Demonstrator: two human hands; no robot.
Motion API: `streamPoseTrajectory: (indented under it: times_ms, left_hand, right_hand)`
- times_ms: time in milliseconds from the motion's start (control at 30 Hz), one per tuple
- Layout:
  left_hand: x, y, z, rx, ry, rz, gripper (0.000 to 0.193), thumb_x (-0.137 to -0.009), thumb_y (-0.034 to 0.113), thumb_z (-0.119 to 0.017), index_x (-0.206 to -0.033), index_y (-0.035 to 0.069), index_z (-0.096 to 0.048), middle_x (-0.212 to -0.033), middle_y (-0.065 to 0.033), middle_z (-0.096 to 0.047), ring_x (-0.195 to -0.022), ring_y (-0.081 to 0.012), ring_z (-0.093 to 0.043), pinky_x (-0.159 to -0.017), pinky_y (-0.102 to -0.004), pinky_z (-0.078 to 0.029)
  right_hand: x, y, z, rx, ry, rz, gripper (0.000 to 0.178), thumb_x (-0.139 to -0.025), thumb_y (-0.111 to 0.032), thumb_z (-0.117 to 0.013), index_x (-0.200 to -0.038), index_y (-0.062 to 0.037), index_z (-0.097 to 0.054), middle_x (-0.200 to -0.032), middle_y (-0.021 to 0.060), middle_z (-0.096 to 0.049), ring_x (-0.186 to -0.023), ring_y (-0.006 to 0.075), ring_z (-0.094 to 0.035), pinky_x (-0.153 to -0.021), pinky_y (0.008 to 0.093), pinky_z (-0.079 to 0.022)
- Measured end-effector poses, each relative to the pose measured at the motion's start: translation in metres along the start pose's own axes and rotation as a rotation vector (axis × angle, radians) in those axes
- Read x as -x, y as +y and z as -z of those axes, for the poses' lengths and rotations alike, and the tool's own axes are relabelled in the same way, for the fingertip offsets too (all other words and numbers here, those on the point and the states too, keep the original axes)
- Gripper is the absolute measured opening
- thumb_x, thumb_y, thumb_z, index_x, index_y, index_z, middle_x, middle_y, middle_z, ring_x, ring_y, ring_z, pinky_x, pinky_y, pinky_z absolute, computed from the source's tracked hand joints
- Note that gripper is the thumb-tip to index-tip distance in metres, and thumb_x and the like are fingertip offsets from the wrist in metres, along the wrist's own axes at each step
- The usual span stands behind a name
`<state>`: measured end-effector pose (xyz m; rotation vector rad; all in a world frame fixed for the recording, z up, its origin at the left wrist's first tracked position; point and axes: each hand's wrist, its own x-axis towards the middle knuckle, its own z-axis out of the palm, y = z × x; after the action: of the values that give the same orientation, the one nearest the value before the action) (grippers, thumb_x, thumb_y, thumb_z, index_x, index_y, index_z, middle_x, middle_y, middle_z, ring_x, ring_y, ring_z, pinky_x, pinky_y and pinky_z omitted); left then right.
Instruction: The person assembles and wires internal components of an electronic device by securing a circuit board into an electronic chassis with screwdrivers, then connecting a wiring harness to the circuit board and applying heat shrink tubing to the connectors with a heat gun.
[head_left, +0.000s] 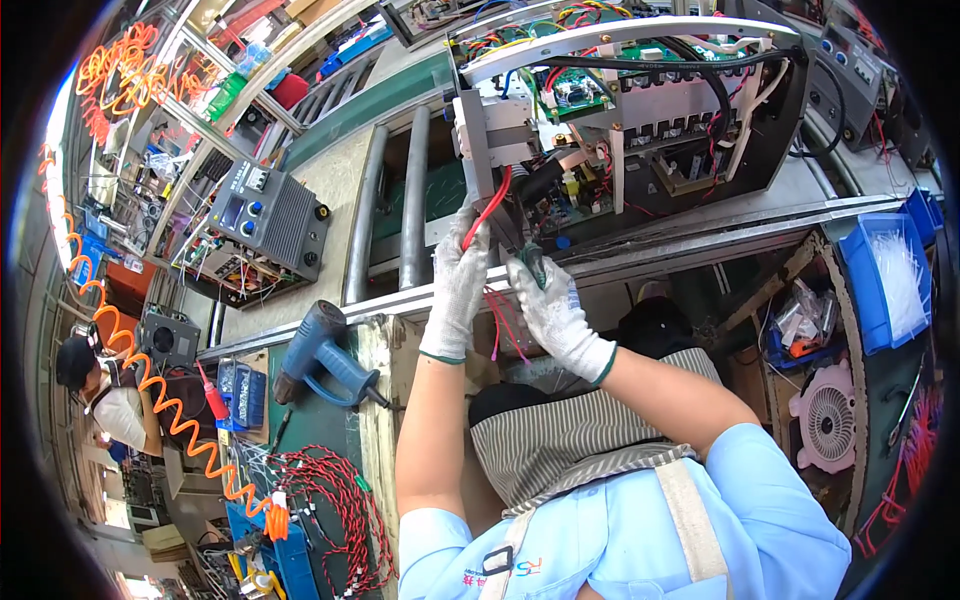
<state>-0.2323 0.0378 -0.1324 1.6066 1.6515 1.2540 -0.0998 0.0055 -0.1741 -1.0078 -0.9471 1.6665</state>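
Note:
Both my hands wear white knitted gloves with green cuffs, at the near side of an opened electrical unit (640,190) with circuit boards and bundled wires. My left hand (460,275) is closed around a thick red cable (490,205) that comes out of the unit's lower left corner. In my right hand (552,312) is a hand tool with dark green handles (535,266), probably pliers; its dark head points up toward the unit beside the cable. The glove and unit hide part of the tool. Thin pink-red wires (507,325) hang below, between my hands.
Metal rollers (412,200) lie left of the unit. A blue heat gun (325,355) rests on the left bench near red-and-black wire bundles (345,515). An orange coiled hose (150,370) hangs at left. A blue bin of white ties (890,280) and a pink fan (828,418) stand right.

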Motion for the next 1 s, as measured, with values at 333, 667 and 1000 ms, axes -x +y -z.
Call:
streamPoseTrajectory:
  times_ms: [333,667,1000]
  left_hand:
    - [0.003,0.017,-0.004,-0.100,0.012,-0.123,0.035,-0.098,0.020,-0.057,-0.126,0.000,-0.059,-0.095,-0.0162,-0.067,-0.084,-0.0218,-0.060,-0.078,-0.0346,-0.047]
    - [0.012,0.003,-0.016,-0.029,0.119,-0.087,0.039,-0.096,0.015,-0.057,-0.133,0.003,-0.055,-0.096,-0.0168,-0.068,-0.082,-0.0200,-0.061,-0.078,-0.0333,-0.048]
    - [0.094,-0.034,0.002,0.294,0.077,0.137,0.021,-0.098,0.022,-0.061,-0.109,0.006,-0.069,-0.069,0.0038,-0.060,-0.048,0.0005,-0.039,-0.044,-0.0192,-0.031]
  right_hand:
    - [-0.022,-0.002,0.068,1.181,0.010,0.510,0.043,-0.094,-0.037,-0.056,-0.111,0.0022,-0.054,-0.108,0.0264,-0.060,-0.095,0.0411,-0.064,-0.083,0.0459,-0.053]
    - [0.029,-0.042,0.125,1.335,-0.254,0.385,0.038,-0.091,-0.037,-0.062,-0.100,0.0002,-0.060,-0.103,0.0222,-0.063,-0.094,0.0387,-0.065,-0.079,0.0449,-0.054]
    - [0.346,-0.151,0.491,1.762,1.442,0.241,0.063,-0.099,-0.043,-0.052,-0.141,0.0038,-0.041,-0.141,0.0241,-0.047,-0.134,0.0349,-0.042,-0.112,0.0424,-0.033]
